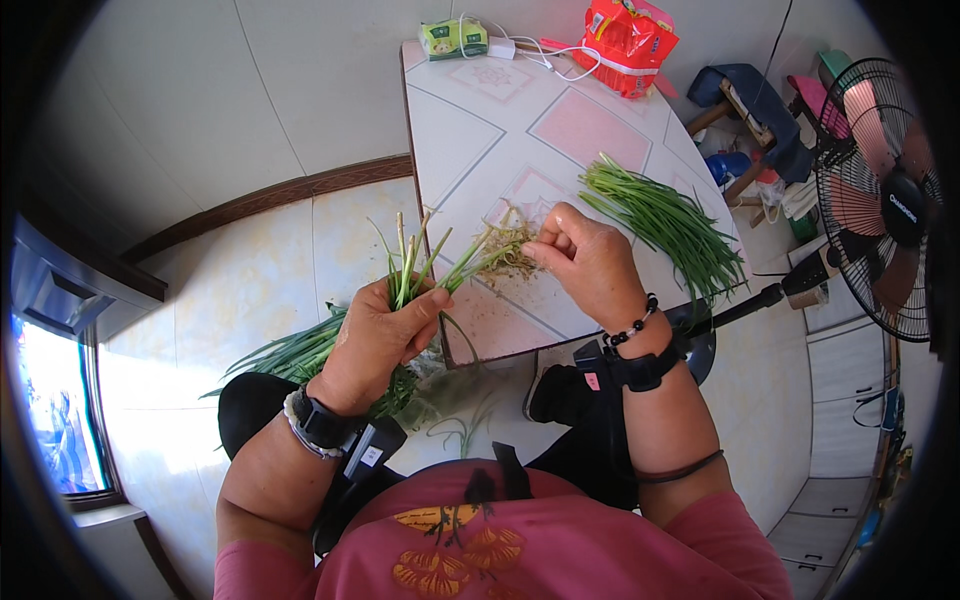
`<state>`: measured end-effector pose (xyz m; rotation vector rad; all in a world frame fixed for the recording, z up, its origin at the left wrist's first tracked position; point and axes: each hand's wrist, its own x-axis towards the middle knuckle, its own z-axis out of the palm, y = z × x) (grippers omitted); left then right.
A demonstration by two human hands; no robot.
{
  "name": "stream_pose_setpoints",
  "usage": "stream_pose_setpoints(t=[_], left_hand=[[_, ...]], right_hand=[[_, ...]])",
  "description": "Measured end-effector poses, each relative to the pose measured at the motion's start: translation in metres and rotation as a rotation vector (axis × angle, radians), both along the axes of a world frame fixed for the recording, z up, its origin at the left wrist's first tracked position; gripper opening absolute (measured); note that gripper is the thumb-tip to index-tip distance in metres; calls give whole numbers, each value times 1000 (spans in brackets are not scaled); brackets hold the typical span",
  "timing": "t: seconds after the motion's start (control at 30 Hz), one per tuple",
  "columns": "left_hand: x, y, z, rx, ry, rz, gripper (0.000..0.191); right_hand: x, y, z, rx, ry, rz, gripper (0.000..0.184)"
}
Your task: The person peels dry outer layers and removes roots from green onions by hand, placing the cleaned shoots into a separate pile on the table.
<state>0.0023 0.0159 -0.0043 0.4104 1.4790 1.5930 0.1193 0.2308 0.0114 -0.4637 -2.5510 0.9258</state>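
Note:
In my left hand (pixel 390 330) is a small bunch of garlic chives (pixel 409 277), gripped with pale stem ends pointing up and away from me. A few stalks lean right, towards my right hand (pixel 581 259). Its thumb and forefinger are pinched together at the end of a leaning stalk, partly hidden by the fingers. Beneath and beside these fingertips lies a pile of yellowed chive trimmings (pixel 514 251) with bits of soil on the table (pixel 465 135). To the right of my right hand, a bundle of green chives (pixel 660 217) lies on the tabletop.
More long chives (pixel 300 349) lie below my left hand, near my knee, by a clear plastic bag (pixel 442 390). At the table's back are a green tissue pack (pixel 453 39), a white cable (pixel 551 56) and a red package (pixel 626 49). A black fan (pixel 877 195) stands at right.

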Motion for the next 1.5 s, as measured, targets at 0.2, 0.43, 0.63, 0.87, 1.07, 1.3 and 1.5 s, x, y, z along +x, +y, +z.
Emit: stream_pose_setpoints(t=[0.2,0.43,0.63,0.87,1.07,1.3,1.5], left_hand=[[0,0,0,10,2,0,18],[0,0,0,4,-6,8,18],[2,1,2,-6,1,26,18],[4,1,0,-12,5,-32,16],[2,0,1,8,-27,-65,14],[5,1,4,25,-27,-75,15],[2,-3,5,19,-59,6,14]], right_hand=[[2,6,-10,19,2,58,16],[2,1,-1,79,-101,38,28],[1,1,-4,116,-15,62,28],[-4,-11,-3,51,81,357,18],[2,1,9,-72,39,419,11],[7,11,12,-96,46,389,11],[12,26,10,-324,74,135,8]])
